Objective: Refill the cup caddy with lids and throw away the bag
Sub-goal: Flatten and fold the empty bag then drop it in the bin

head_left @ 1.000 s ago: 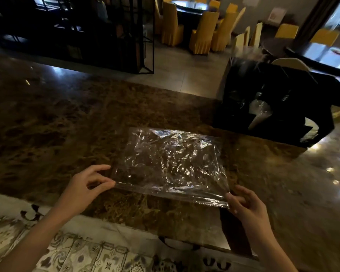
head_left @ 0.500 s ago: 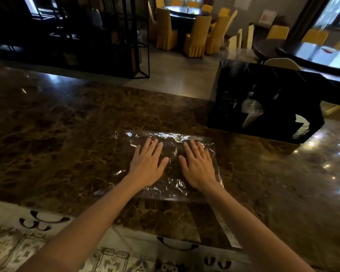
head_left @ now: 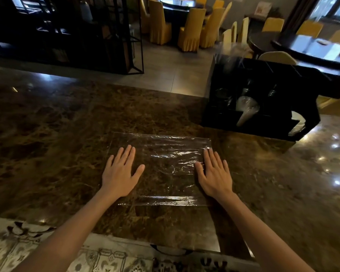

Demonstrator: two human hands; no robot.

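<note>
An empty clear plastic bag (head_left: 165, 167) lies flat on the brown marble counter (head_left: 57, 134). My left hand (head_left: 121, 173) presses palm-down on the bag's left side, fingers spread. On its right side my right hand (head_left: 214, 173) lies flat the same way. The black cup caddy (head_left: 263, 95) stands at the counter's far right, beyond my right hand. Clear lids or cups (head_left: 245, 108) show in its middle compartment and a white stack (head_left: 297, 124) sits at its right end.
The counter's near edge (head_left: 126, 238) runs just below my forearms, with patterned floor tiles (head_left: 37, 252) beneath. Past the counter stand a black metal shelf (head_left: 86, 32), yellow-covered chairs (head_left: 190, 28) and dark dining tables (head_left: 312, 50).
A second ago my fingers pinched the crinkled bag's near corners. Then both palms pressed its middle. Now the hands have slid apart to the sides and the bag lies flatter.
</note>
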